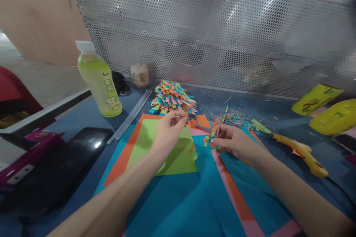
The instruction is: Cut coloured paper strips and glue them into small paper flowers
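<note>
My left hand (170, 126) is closed in a pinch on a small orange paper strip (185, 114), above the green paper sheet (178, 155). My right hand (232, 141) is closed around a pair of scissors (204, 129); the dark blades point left toward my left hand, and the handles are mostly hidden by the fingers. Small green and orange paper bits (207, 140) cluster at the right fingertips. Just behind my hands stands a bushy mound of cut paper fringe (174, 98) in several colours. Orange, pink and blue paper sheets (172, 207) lie underneath.
At left are a drink bottle (98, 81), clear glue sticks (132, 116), a black flat device (66, 166) and a purple power strip (30, 155). Paper scraps (236, 116), a yellow glue gun (302, 153) and yellow containers (335, 116) are at right. Perforated metal (200, 26) stands behind.
</note>
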`<state>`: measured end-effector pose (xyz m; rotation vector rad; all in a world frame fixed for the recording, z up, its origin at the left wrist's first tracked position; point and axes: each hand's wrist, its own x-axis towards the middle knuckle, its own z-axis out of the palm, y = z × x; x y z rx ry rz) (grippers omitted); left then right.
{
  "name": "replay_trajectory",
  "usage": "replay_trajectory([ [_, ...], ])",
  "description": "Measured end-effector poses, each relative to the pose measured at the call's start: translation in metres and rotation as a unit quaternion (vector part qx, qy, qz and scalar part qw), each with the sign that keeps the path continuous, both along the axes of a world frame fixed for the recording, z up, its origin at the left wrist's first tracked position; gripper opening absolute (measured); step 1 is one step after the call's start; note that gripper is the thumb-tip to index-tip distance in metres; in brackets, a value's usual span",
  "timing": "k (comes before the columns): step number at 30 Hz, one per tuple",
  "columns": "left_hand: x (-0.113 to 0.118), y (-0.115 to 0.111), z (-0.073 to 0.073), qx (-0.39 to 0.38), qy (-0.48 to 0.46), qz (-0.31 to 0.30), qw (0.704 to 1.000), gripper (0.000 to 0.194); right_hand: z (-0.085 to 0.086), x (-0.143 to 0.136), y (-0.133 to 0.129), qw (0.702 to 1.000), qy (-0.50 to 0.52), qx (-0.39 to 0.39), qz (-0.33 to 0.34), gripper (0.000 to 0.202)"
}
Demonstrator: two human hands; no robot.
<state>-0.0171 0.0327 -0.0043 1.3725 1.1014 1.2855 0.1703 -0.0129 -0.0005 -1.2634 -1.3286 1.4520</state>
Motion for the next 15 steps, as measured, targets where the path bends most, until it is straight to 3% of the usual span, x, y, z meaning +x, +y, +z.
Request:
replay_trajectory([
  [4, 0.004, -0.003, -0.003, -0.031, 0.019, -0.019, 0.999, 0.013, -0.008, 0.005, -0.005, 0.997, 0.053, -0.049, -0.001, 0.032],
  [8, 0.010, -0.004, -0.007, -0.027, 0.045, -0.045, 0.998, 0.014, -0.005, 0.004, -0.008, 0.994, 0.096, -0.050, -0.031, 0.035],
  [15, 0.011, -0.015, 0.002, -0.062, 0.038, -0.042, 0.996, 0.011, -0.010, 0.002, -0.007, 0.984, 0.152, -0.047, -0.075, 0.035],
])
